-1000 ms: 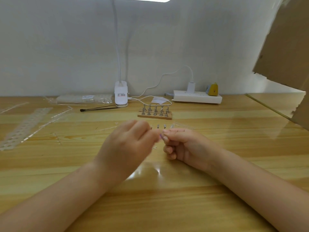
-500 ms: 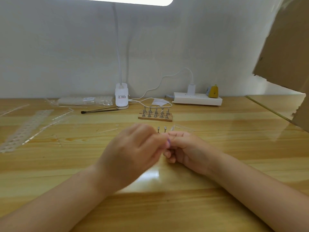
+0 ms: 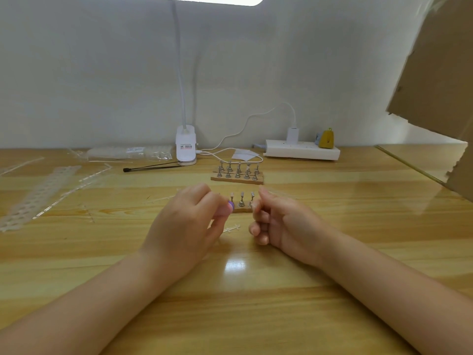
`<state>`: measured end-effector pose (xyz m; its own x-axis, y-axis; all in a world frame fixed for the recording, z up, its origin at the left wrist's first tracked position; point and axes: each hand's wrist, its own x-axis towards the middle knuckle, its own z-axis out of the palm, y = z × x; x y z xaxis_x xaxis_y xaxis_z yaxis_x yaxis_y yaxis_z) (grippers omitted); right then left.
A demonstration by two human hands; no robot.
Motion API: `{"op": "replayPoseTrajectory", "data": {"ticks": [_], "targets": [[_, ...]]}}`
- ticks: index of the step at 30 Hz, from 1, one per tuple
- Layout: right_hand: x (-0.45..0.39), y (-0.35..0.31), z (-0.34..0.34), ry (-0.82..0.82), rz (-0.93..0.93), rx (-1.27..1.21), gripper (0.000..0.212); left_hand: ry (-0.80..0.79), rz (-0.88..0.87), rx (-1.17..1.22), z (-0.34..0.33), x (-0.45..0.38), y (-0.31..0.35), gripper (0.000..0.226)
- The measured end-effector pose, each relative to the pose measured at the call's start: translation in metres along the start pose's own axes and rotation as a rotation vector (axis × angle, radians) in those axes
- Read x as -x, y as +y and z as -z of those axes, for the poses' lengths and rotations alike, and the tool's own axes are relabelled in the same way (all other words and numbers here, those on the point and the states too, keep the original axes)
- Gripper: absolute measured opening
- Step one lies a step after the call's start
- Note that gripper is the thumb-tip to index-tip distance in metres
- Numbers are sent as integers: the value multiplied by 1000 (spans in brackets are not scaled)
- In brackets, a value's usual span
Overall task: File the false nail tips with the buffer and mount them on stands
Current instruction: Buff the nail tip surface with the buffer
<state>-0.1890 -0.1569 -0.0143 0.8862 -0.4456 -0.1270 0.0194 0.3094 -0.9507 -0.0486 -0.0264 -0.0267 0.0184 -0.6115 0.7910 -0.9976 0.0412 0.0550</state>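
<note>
My left hand (image 3: 186, 226) pinches a small purple buffer (image 3: 231, 204), whose end shows at my fingertips. My right hand (image 3: 284, 221) is a short gap to the right with its fingers curled. Its thumb and forefinger pinch what looks like a small clear false nail tip (image 3: 254, 204), which is hard to make out. Just behind both hands is a wooden base with metal stands (image 3: 241, 201), partly hidden by my fingers. A second wooden base with two rows of stands (image 3: 237, 173) lies farther back. A clear sprue piece (image 3: 231, 229) lies on the table between my hands.
A white clip lamp (image 3: 186, 148), its cable, a power strip (image 3: 302, 152) and a black thin tool (image 3: 151, 167) stand at the back. Clear plastic strips (image 3: 38, 190) and a bag of tips (image 3: 128, 152) lie at the left. Cardboard (image 3: 440, 85) overhangs the right.
My hands were touching at the fingertips; now they have drawn apart, the left with the purple buffer going left, and the stands behind them show.
</note>
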Motion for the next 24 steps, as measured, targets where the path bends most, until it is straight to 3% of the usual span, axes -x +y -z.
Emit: {"op": "replayPoseTrajectory", "data": {"ticks": [4, 14, 19, 24], "targets": [[-1, 2, -2, 38, 31, 29, 13, 32, 66, 54, -4, 2, -2, 8], [2, 6, 2, -6, 88, 100, 14, 21, 85, 124, -5, 4, 0, 6], [2, 8, 1, -10, 103, 119, 25, 12, 84, 163, -4, 3, 0, 12], [2, 11, -1, 4, 128, 147, 20, 33, 70, 196, -5, 4, 1, 17]]}}
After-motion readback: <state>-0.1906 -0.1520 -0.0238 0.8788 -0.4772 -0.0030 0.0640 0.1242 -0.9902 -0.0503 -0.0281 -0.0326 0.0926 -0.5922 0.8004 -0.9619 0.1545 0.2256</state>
